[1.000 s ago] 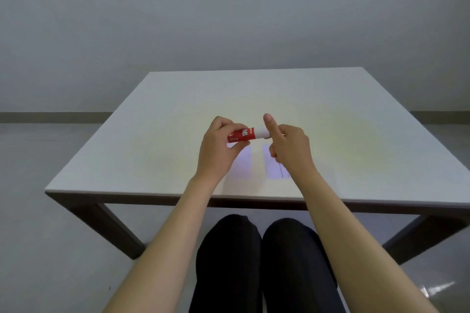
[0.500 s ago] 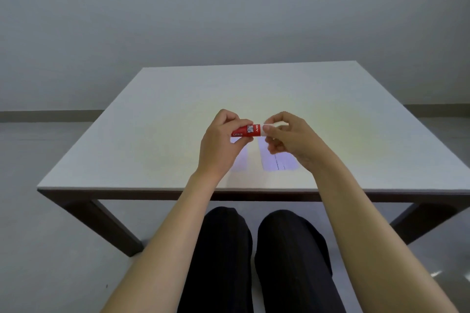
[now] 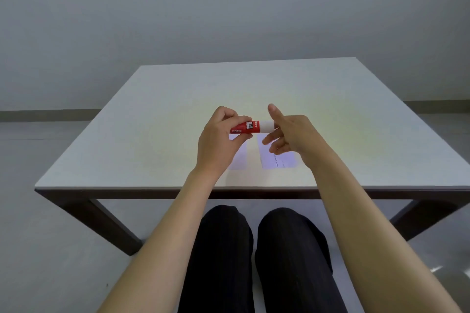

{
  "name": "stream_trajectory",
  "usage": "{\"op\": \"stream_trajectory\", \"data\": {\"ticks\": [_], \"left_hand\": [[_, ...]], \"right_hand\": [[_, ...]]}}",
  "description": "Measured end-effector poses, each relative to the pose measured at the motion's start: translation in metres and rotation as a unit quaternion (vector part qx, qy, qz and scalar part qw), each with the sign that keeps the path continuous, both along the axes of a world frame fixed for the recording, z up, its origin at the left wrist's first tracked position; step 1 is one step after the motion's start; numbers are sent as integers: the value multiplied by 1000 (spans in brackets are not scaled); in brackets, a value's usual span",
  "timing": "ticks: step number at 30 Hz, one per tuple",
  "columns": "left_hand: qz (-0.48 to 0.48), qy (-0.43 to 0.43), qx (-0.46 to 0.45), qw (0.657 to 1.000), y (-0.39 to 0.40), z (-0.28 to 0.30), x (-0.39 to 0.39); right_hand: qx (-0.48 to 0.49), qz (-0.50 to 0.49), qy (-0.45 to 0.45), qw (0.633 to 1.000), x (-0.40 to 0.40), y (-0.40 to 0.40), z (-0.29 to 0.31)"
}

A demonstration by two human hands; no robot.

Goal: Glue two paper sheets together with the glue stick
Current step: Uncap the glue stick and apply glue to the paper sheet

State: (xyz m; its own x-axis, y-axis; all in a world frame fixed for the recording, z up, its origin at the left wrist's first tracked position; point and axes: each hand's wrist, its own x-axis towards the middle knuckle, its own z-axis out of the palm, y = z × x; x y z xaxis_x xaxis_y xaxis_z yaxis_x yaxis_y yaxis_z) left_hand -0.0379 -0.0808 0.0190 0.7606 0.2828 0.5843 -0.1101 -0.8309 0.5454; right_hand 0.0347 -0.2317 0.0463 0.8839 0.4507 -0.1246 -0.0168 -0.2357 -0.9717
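Observation:
My left hand (image 3: 218, 142) holds a red glue stick (image 3: 248, 127) level above the table, gripping its left end. The stick's white cap (image 3: 267, 126) points right and its end meets my right hand (image 3: 292, 134). That hand's forefinger is stretched upward and its other fingers are spread below the cap. Its thumb is hidden, so I cannot see whether it pinches the cap. Two small white paper sheets lie flat side by side under my hands. The left sheet (image 3: 240, 157) is half hidden by my left hand. The right sheet (image 3: 278, 161) carries a line of small print.
The white square table (image 3: 152, 134) has dark legs, and its near edge runs just in front of the sheets. My knees in black trousers (image 3: 254, 249) sit below that edge. A plain grey wall and floor lie beyond.
My right hand's fingers were curled on the cap half a second ago. They have now spread apart, with the forefinger raised. The glue stick has stayed in my left hand.

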Motion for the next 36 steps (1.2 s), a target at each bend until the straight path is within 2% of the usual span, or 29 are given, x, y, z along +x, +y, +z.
{"op": "stream_trajectory", "data": {"ticks": [2,5,7,9,12,15,18,24,32,34,36], "left_hand": [[0,-1,1,1000,0,0,1],[13,6,-2,1000,5,-2,3],[27,15,-15,999,9,-4,2],[55,10,-80,995,17,-6,2],[92,-10,-231,969,30,-6,-1],[103,-6,-310,945,36,-7,-2],[93,-10,-367,926,36,-7,1],[28,-27,-479,877,35,-4,8],[7,-57,-544,837,26,1,13],[12,-74,-569,819,23,3,15],[9,-87,-598,797,15,7,19]], "right_hand": [[18,-16,-12,1000,-1,3,-2],[54,27,-42,997,2,1,-5],[78,20,-54,995,8,-1,-6],[123,-46,-51,990,21,-7,-5],[158,-139,-32,977,50,-25,-6],[27,-187,-93,978,76,-37,-17],[-122,-184,-186,957,86,-32,-35],[-229,-115,-290,922,93,-24,-63],[-263,-96,-310,909,87,-29,-64],[-244,-126,-332,903,77,-27,-60],[-184,-137,-347,909,62,-18,-52]]}}
